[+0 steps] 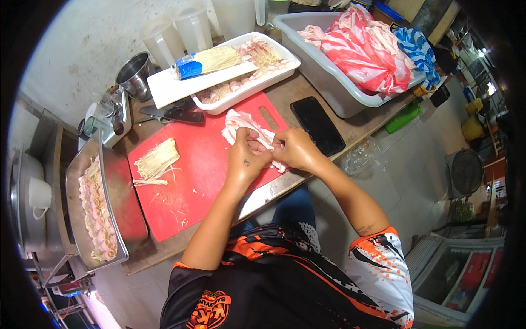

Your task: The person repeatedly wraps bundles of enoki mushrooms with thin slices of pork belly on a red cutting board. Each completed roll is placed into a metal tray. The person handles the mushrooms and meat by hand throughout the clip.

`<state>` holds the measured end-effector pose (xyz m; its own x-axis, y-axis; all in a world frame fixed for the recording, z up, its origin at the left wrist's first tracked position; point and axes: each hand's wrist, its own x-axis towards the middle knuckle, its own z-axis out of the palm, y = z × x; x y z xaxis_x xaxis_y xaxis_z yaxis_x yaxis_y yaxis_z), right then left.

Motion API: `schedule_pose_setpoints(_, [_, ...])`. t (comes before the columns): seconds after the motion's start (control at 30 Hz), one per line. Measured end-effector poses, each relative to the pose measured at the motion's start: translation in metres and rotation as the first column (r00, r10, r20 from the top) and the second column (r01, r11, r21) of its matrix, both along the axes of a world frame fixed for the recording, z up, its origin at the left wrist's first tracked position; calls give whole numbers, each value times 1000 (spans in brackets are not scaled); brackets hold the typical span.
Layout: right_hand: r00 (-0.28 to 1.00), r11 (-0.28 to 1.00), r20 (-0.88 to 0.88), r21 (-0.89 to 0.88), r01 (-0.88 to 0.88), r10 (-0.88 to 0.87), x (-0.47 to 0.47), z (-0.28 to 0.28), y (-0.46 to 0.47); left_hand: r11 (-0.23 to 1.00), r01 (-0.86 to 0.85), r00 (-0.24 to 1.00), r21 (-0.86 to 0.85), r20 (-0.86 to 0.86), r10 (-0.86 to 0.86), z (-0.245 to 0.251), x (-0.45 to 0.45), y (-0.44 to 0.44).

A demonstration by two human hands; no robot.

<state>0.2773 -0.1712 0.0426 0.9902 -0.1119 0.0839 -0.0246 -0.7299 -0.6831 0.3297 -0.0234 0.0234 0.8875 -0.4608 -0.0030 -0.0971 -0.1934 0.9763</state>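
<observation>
Both hands meet over the upper right of a red cutting board. My left hand and my right hand pinch thin slices of raw meat, part of which lies on the board behind and below them. On the board's left part rest a bundle of enoki mushrooms and loose strands. A deep steel pan at the left holds rows of meat-wrapped enoki rolls. Behind the board, a white tray holds more rolls, with a white board and packaged enoki across it.
A knife lies at the board's back edge. A black phone is right of the board. The grey tub holds raw meat and a red-striped plastic bag. Steel cup and plastic pitchers stand by the wall.
</observation>
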Motion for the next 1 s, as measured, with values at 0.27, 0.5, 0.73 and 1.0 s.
schedule_pose_setpoints(0.27, [978, 821, -185, 570, 28, 95, 11, -16, -29, 994, -43, 962, 100, 272, 14, -11, -2, -5])
schedule_pose_setpoints(0.5, [967, 726, -146, 685, -55, 211, 5, -23, -32, 995, -104, 983, 4, 152, 102, -12, -3, -6])
schedule_pose_setpoints(0.73, [975, 816, -134, 573, -71, 179, 4, -23, -27, 996, -94, 996, 4, -11, 94, -4, 3, -5])
schedule_pose_setpoints(1.0, [992, 881, -87, 471, -37, 88, 4, -21, -19, 999, -14, 996, 40, 84, 10, -25, 19, -7])
